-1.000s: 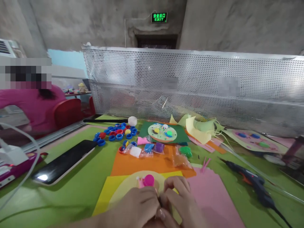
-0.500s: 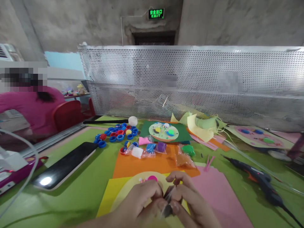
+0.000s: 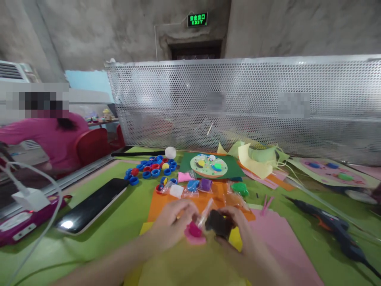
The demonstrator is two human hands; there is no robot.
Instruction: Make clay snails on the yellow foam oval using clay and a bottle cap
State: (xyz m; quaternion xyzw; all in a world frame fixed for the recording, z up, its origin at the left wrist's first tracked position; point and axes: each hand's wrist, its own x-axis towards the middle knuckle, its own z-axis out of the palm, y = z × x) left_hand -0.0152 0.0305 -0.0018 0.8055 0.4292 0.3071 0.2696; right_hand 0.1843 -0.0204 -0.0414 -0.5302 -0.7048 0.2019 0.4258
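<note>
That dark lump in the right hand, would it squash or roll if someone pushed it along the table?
The dark lump in the right hand would probably rock rather than roll, since its outline looks uneven, not round. It may be soft, judging by that irregular shape, though blur leaves this uncertain.

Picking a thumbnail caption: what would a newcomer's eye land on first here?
Probably the dark lump held in the right hand, low and near the middle of the picture, with a bright pink piece close by the left hand. Next, perhaps, the cluster of mostly blue and red rings left of centre on the table, and the glowing green exit sign high above the doorway.
</note>
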